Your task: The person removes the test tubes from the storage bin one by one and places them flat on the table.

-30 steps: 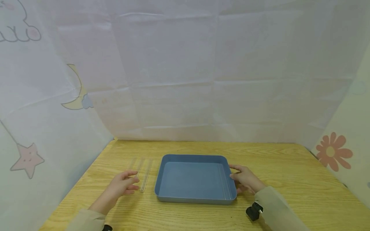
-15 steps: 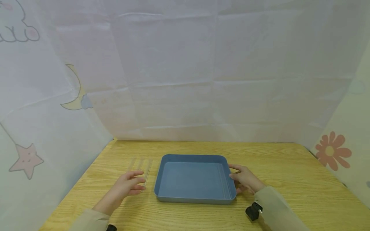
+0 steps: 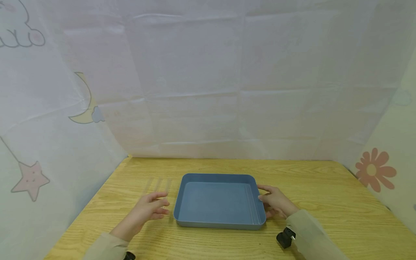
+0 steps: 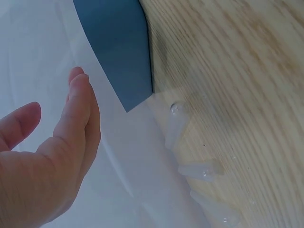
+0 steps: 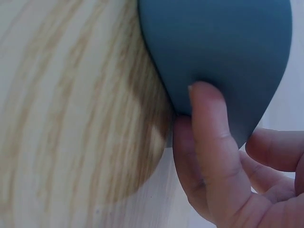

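Wooden bench [image 3: 308, 180]: blue tray [image 3: 214, 203] lies lengthwise between the left hand [image 3: 146, 210], loosely spread, holding nothing, and the right hand [image 3: 275, 202], gripping its end.

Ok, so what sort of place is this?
Probably a makeshift tabletop booth, though the room beyond is hidden: creased pale sheeting, printed with a star and a flower, screens a wood-grain table on three sides.

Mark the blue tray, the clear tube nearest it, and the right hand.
Blue tray [image 3: 214, 203]: head view, its bare floor.
Clear tube [image 4: 177, 125]: left wrist view, midway along it.
Right hand [image 3: 276, 200]: head view, its middle.
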A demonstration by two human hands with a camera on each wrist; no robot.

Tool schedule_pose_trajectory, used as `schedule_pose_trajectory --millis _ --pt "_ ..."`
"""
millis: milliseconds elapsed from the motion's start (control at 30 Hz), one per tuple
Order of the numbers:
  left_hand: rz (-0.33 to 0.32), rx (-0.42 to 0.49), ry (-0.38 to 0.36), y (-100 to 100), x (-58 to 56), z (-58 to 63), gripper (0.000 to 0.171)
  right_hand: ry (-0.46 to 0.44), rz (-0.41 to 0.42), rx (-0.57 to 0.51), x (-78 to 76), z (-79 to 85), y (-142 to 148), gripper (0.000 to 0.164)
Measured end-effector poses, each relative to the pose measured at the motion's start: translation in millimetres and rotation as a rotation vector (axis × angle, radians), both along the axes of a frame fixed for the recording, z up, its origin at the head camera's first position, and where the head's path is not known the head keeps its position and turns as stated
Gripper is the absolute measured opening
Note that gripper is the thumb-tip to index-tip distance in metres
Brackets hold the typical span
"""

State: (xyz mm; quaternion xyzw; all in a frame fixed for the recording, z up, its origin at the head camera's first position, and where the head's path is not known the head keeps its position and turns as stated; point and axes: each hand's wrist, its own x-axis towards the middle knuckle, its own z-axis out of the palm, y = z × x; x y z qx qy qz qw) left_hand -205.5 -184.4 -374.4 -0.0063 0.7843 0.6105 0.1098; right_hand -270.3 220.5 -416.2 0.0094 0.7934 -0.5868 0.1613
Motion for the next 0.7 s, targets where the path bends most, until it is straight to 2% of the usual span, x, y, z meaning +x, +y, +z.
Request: schedule_pose_trajectory --millis 267,700 --pt "-0.031 0.017 0.015 11.1 -0.7 -2.5 0.052 -0.011 0.001 -0.018 -1.0 -0.7 0.7 0.054" --pt "-0.041 0.022 -0.029 31.8 -5.1 -1.7 0.051 -0.016 -0.001 -0.018 -0.8 -1.2 1.3 0.054"
